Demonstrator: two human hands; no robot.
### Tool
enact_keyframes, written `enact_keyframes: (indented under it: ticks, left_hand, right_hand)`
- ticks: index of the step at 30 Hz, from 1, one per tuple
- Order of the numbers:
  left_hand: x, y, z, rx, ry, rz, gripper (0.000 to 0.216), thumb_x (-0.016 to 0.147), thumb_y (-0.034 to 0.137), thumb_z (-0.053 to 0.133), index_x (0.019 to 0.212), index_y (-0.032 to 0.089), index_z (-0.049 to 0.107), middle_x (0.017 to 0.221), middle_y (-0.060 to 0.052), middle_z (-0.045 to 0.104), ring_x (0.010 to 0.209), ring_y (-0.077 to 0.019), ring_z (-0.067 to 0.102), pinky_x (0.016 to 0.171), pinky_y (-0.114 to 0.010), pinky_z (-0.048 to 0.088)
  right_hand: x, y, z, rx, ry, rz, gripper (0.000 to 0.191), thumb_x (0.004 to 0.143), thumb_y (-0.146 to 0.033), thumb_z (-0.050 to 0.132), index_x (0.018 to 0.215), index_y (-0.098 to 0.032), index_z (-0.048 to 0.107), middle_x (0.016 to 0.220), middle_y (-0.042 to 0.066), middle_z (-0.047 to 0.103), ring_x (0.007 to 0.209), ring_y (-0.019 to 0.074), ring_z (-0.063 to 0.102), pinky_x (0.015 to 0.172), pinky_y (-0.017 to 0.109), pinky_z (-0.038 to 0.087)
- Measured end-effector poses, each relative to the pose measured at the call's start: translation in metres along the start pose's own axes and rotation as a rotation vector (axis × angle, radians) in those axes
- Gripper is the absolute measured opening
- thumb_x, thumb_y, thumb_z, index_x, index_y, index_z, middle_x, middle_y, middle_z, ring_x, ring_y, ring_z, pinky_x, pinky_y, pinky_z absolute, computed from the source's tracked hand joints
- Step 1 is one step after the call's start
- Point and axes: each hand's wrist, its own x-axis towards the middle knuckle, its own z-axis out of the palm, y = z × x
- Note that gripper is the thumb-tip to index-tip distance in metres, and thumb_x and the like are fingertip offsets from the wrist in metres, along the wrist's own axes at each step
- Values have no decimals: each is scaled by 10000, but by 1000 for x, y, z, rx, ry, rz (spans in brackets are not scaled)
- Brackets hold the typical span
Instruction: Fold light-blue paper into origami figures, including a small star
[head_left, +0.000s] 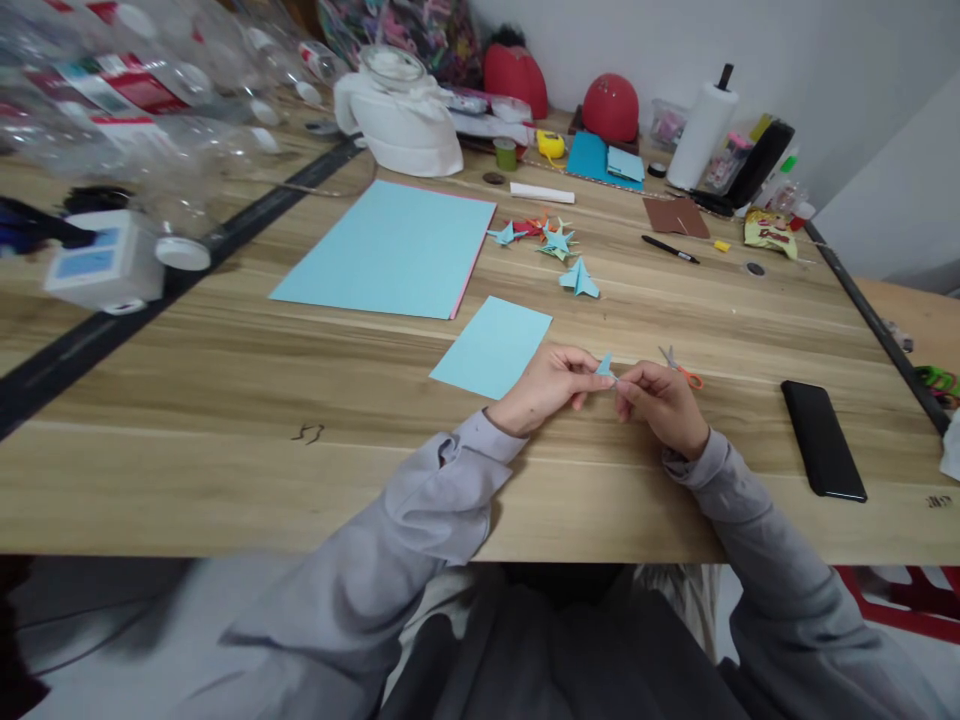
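My left hand (pixel 551 385) and right hand (pixel 664 405) pinch a blue fold (pixel 604 365) near the tabletop's (pixel 300 480) front edge, mid-crease. I judge the next crease needs a steady, exact pinch.

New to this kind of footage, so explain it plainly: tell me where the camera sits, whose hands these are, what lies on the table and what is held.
No machine here: one camera worn on a person's head looks down at their own hands. The left hand and right hand together pinch a small folded blue paper above a wooden table. Nearby lie a small blue sheet, a large blue sheet, orange-handled scissors, folded paper shapes, a black pen and a black phone.
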Motion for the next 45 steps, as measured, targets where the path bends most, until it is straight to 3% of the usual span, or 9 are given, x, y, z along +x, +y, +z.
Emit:
enact_keyframes:
  ticks: [8, 12, 16, 27, 31, 35, 37, 41, 45]
  left_hand:
    - [2, -7, -1, -18, 6, -6, 437, 592, 560, 827, 637, 142, 708, 437, 30, 559, 344, -61, 422, 426, -226, 274]
    - [4, -11, -1, -23, -6, -31, 413, 625, 531, 816, 679, 134, 717, 559, -13, 648, 472, -102, 548, 500, -231, 377]
    - [6, -15, 2, 53, 128, 99, 344, 659, 477, 807, 677, 143, 728, 641, -19, 678, 611, -119, 566, 574, -240, 407]
    - [1, -5, 4, -57, 214, 105, 377, 705, 479, 746, 567, 138, 663, 484, 12, 516, 481, -68, 411, 457, -217, 302]
    - [2, -6, 3, -158, 207, 120, 364, 700, 457, 762, 862, 146, 665, 794, -30, 660, 639, -93, 567, 572, -214, 479]
    - [1, -8, 3, -231, 11, 166, 509, 613, 323, 843, 1005, 194, 544, 1115, -56, 627, 718, -119, 658, 626, -283, 575]
    - [0, -10, 5, -208, -41, 164, 469, 636, 317, 831, 975, 186, 534, 1108, -52, 621, 689, -116, 668, 614, -283, 580]
    - [2, -13, 7, -122, 12, 149, 403, 662, 336, 814, 909, 165, 546, 1015, -36, 653, 576, -80, 644, 563, -240, 548]
    - [3, -17, 6, -88, 40, 126, 320, 695, 314, 793, 845, 159, 556, 743, 11, 663, 521, -90, 633, 532, -218, 506]
  right_hand:
    - [0, -5, 0, 43, 63, 59, 444, 702, -590, 764, 654, -181, 599, 492, -23, 621, 387, 93, 551, 405, 218, 472]
    - [-1, -2, 2, 16, 118, 69, 447, 691, -585, 771, 645, -179, 589, 477, -23, 615, 369, 89, 537, 381, 209, 452]
    - [-1, 1, 3, -21, 90, 71, 407, 691, -523, 793, 637, -180, 580, 455, -31, 597, 363, 86, 525, 371, 200, 439]
    - [-1, -6, 4, 129, -8, 134, 404, 675, -539, 796, 646, -180, 612, 476, -41, 602, 364, 82, 522, 374, 210, 451]
    - [0, -2, 2, 170, 125, 139, 391, 656, -513, 817, 646, -186, 603, 469, -42, 597, 362, 81, 505, 369, 206, 423]
    - [1, 0, -1, 283, 237, 170, 401, 607, -514, 843, 641, -188, 612, 488, -35, 605, 377, 77, 496, 369, 201, 393]
    - [1, 0, -2, 303, 256, 186, 409, 594, -520, 848, 632, -192, 606, 492, -34, 605, 384, 80, 495, 376, 205, 391]
    - [0, 0, -1, 249, 229, 154, 398, 637, -527, 823, 671, -196, 604, 518, -32, 612, 414, 90, 511, 414, 225, 417]
    - [-1, 0, 2, 196, 218, 76, 396, 670, -490, 818, 846, -212, 600, 620, -41, 642, 473, 93, 537, 467, 233, 451]
